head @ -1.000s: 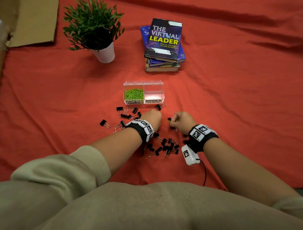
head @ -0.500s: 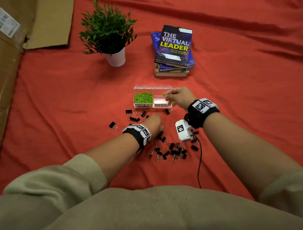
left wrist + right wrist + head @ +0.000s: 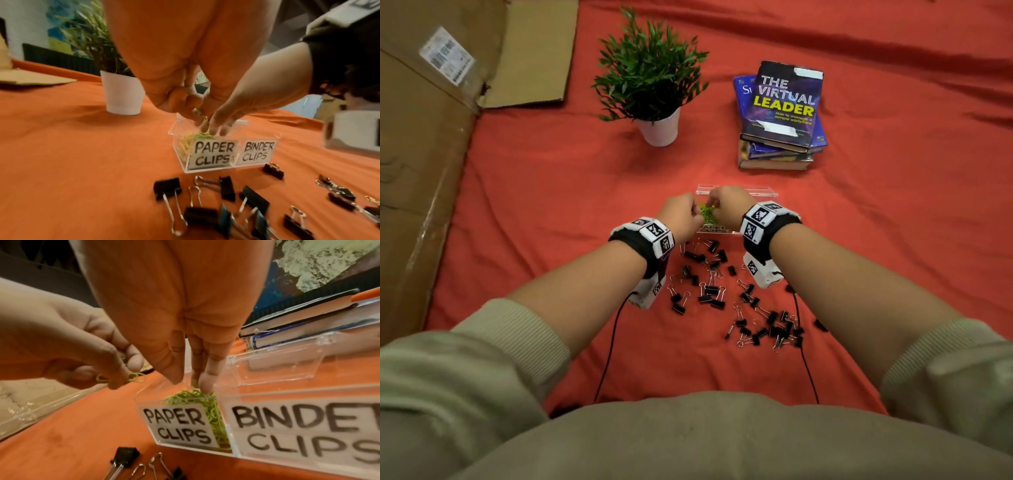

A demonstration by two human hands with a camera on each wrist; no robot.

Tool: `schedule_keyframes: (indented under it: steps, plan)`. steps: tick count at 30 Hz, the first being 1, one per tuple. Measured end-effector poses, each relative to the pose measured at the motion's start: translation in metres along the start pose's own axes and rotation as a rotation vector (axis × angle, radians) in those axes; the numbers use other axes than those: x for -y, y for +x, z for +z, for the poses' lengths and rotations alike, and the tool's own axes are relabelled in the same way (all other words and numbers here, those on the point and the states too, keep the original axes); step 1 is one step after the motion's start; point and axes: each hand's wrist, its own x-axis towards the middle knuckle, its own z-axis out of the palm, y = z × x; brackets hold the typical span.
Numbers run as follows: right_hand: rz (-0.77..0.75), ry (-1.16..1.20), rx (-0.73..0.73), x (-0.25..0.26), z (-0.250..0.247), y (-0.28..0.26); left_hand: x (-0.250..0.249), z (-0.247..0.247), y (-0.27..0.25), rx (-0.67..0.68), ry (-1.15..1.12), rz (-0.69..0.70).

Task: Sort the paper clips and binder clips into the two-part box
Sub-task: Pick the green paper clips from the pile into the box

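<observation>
The clear two-part box [image 3: 756,192] stands open on the red cloth, labelled PAPER CLIPS and BINDER CLIPS [image 3: 257,151]. Green paper clips [image 3: 193,395] fill its left part; the right part [image 3: 267,418] looks empty. My left hand [image 3: 121,378] pinches a few green clips just left of the box. My right hand [image 3: 191,382] points straight fingers down over the green heap, thumb apart, with one clip showing at the fingertips. In the head view both hands [image 3: 690,210] [image 3: 714,205] meet over the left part. Several black binder clips [image 3: 709,291] lie in front of the box.
A potted plant [image 3: 654,78] stands behind and left of the box, a stack of books [image 3: 780,116] behind and right. Flattened cardboard [image 3: 424,154] covers the left side. Wrist-camera cables [image 3: 804,359] trail over the cloth toward me.
My left hand has risen from the cloth to the box with green clips. My right hand has shifted left from the binder-clip side to above the paper-clip part.
</observation>
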Motion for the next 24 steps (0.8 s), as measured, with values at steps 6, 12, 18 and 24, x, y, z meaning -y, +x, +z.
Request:
schedule_keyframes:
  steps: [6,12,18,24]
  plan:
    - [0.019,0.223,-0.160,-0.019,-0.010,-0.038,-0.026,0.001,0.026,0.087,0.190,0.142]
    - [0.050,0.176,0.053,-0.040,0.019,-0.096,-0.029,0.014,0.028,0.163,0.334,0.278]
    - [0.011,-0.136,0.200,-0.049,0.069,-0.127,-0.009,0.023,-0.012,0.017,0.306,0.417]
    - [-0.035,-0.132,0.139,-0.049,0.090,-0.136,0.025,0.055,-0.060,0.392,0.486,0.392]
